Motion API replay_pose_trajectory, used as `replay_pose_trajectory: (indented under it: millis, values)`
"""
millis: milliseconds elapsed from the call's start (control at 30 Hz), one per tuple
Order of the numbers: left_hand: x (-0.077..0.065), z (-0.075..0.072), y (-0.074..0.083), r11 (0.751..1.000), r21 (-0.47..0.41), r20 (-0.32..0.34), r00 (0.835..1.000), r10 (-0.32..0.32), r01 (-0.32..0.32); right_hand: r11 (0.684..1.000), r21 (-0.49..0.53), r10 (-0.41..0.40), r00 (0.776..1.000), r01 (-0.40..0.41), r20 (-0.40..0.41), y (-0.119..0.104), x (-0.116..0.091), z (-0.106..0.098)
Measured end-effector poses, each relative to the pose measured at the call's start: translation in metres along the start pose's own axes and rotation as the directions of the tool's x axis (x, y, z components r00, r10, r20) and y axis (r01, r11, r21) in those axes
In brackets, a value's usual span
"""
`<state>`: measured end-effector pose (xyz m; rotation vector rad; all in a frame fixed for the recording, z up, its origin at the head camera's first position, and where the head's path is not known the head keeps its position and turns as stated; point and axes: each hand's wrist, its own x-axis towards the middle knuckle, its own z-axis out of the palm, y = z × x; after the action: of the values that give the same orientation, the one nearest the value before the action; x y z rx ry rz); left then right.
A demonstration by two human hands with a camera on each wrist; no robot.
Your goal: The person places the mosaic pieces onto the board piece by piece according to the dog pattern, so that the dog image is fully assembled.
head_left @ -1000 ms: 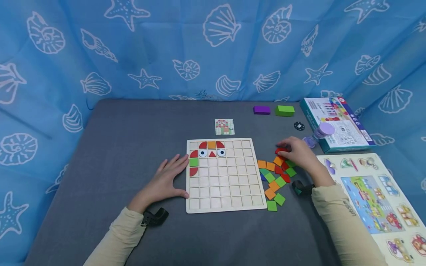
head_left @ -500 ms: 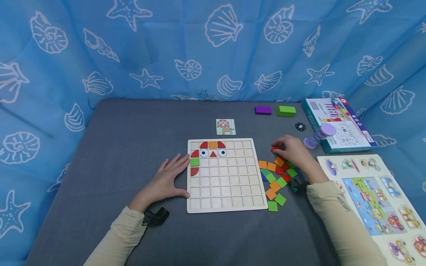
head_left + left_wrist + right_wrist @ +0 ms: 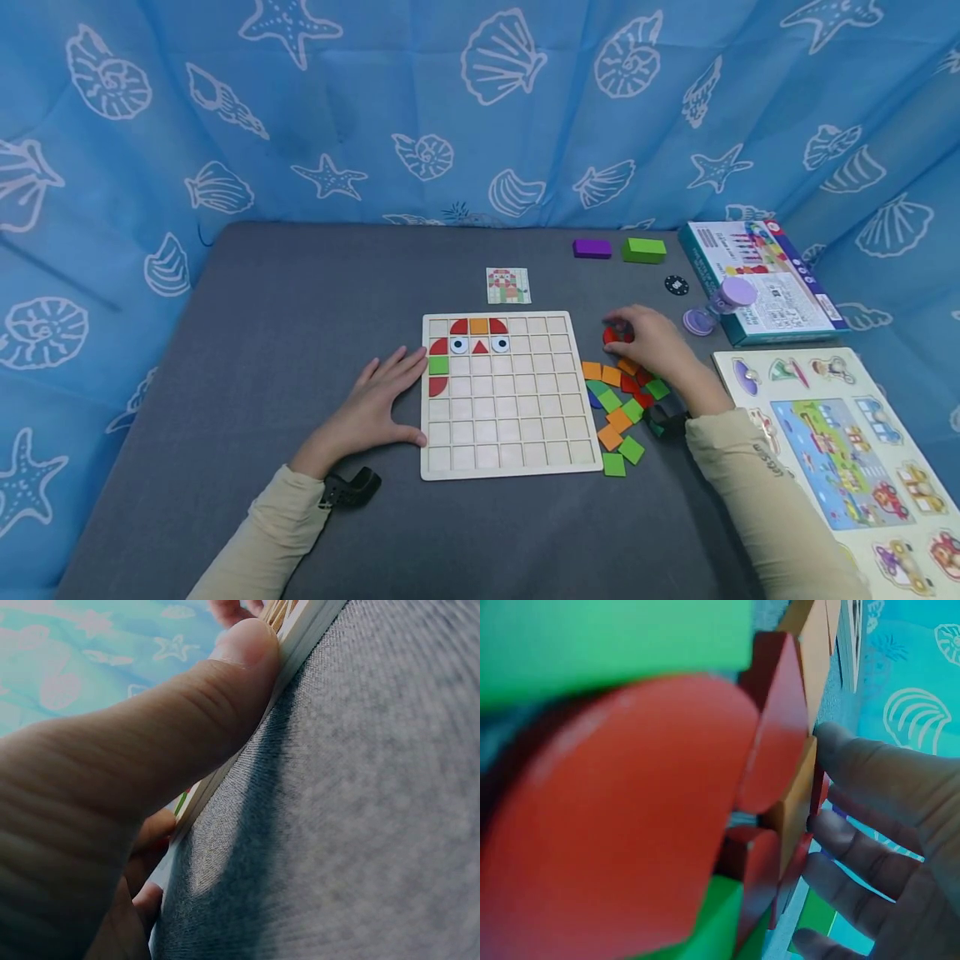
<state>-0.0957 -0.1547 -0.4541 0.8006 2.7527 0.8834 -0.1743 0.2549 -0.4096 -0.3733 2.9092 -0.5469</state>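
Observation:
A pale wooden grid board (image 3: 497, 433) lies on the table, with red, orange and green tiles and two eye tiles in its upper left cells. My left hand (image 3: 378, 408) rests at the board's left edge, fingers spread; in the left wrist view the thumb (image 3: 225, 682) touches the edge. Right of the board, my right hand (image 3: 656, 342) pinches a red tile (image 3: 611, 335) at the top of a loose tile pile; its exact shape is partly hidden by the fingers. The right wrist view shows a large red rounded tile (image 3: 622, 825) close to the camera.
Behind the board lies a small pattern card (image 3: 508, 286). Farther back are a purple block (image 3: 592, 249) and a green block (image 3: 643, 250). To the right stand a box (image 3: 780, 287), a lilac timer-like object (image 3: 731, 296) and a picture puzzle board (image 3: 847, 433).
My right hand has moved slightly left, drawing red tile away from the pile's top toward the board. The left hand stays at the board's edge.

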Motion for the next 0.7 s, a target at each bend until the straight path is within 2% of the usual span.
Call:
replay_pose_trajectory:
  millis: [333, 567, 700]
  values:
    - [0.000, 0.000, 0.001, 1.000, 0.017, 0.001, 1.000, -0.009, 0.009, 0.999, -0.042, -0.001, 0.998, 0.003, 0.061, -0.002, 0.000, -0.004]
    - [0.001, 0.000, 0.000, 1.000, 0.021, 0.007, 1.000, -0.015, 0.015, 0.997, -0.073, 0.005, 1.000, -0.004, 0.015, -0.003, 0.000, -0.003]
    - [0.000, 0.000, -0.001, 1.000, 0.018, 0.004, 1.000, -0.012, 0.012, 0.996, -0.071, -0.047, 0.998, 0.044, -0.044, -0.019, 0.002, -0.001]
